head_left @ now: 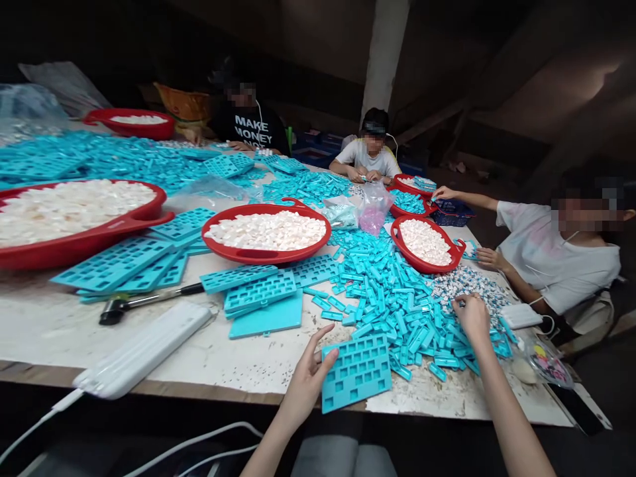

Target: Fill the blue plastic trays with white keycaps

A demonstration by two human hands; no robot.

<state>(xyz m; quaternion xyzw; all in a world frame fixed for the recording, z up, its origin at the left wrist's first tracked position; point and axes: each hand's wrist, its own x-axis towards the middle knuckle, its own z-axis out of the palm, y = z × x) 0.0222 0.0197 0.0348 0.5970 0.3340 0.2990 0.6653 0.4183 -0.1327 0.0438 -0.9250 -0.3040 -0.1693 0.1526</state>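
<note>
- The heap of blue pieces (pixel 382 285) lay before the person and serves as the landmark here.
- The blue tray (pixel 358 377), full of square pockets, was at the near side of the heap, tilted; whether its lower edge rested on the table could not be told.
- The left hand (pixel 308 374) had the tray by its left edge, thumb over the upper corner, forefinger stretched out apart from the rest.
- The right hand (pixel 474 318) was over the heap's right side, beside a scatter of small pieces (pixel 462 281). Its fingers were bent and drawn close together; I could not tell whether they had hold of anything.
- The step in hand looked like picking among small pieces while the tray was steadied; the next move seemed to call for a light, narrow pinch.
- The table (pixel 238 361) had a white, specked, worn top. Left of the heap were stacked trays (pixel 265 291), a hammer (pixel 149 303) and a red basket (pixel 298 256) of white pieces.
- The room was dim, with a pale pillar (pixel 385 59) beyond the heap; a co-worker (pixel 556 245) sat to its right, and two others beyond it.
</note>
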